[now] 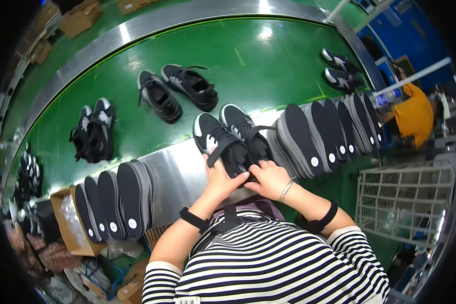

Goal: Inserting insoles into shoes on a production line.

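A pair of black sneakers with pale toes lies before me across the metal edge of the bench. My left hand (221, 178) is closed round the rear of the left sneaker (207, 133), its thumb at the heel opening. Curled at that same heel are the fingers of my right hand (272, 178), pinching the collar close to the left thumb. What lies inside the heel is hidden by my fingers. The right sneaker (238, 120) rests alongside, just beyond my right hand, its laces loose.
Stacked dark insoles (298, 137) line the metal ledge (175, 177) on my right, and more insoles (130, 197) on my left. Other sneakers (159, 96) sit on the green belt (253, 61). A cardboard box (66, 223), a white wire cart (405, 202) and a person in orange (414, 114) are around.
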`<state>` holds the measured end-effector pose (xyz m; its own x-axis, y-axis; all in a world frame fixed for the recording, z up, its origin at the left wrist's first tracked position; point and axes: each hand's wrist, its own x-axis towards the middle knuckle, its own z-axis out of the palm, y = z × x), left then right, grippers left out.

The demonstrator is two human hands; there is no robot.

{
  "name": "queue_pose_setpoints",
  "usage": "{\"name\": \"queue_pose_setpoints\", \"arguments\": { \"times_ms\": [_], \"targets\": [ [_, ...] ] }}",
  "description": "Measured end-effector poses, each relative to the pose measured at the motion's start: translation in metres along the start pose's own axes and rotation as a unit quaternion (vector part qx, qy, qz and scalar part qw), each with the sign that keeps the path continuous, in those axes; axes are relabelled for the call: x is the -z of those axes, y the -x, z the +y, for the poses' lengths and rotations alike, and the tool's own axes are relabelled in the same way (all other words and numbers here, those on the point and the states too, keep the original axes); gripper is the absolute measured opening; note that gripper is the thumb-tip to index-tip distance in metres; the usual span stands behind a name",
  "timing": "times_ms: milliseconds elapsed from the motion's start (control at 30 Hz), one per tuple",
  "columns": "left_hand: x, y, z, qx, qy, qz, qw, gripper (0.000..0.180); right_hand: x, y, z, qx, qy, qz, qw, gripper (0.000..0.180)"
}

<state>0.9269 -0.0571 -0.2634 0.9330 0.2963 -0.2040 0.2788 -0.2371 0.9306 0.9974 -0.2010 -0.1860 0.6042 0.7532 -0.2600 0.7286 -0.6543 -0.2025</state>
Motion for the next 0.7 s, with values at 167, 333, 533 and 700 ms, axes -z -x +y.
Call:
{"name": "queue_pose_setpoints", "arguments": {
  "times_ms": [167,333,533,700],
  "targets": [
    [-0.008,-0.008,0.017,-0.074,-0.215,0.107,0.968,0.104,0.020,0.011,0.044,-0.009,-0.070,0.190,0.979,0.025],
    [-0.007,-0.016,0.021,-0.116,-0.339,0.135,0.924,0.066,0.023,0.002,0.109,-0.162,-0.025,0.246,0.955,0.036],
    [0.011,-0.025,0.029,-0.244,-0.370,0.076,0.893,0.044,0.007,-0.004,0.128,-0.242,0.052,0.208,0.946,0.043],
    [0.019,-0.035,0.039,-0.261,-0.349,0.068,0.897,0.030,0.017,0.000,0.131,-0.233,0.040,0.187,0.954,0.043]
  ]
}}
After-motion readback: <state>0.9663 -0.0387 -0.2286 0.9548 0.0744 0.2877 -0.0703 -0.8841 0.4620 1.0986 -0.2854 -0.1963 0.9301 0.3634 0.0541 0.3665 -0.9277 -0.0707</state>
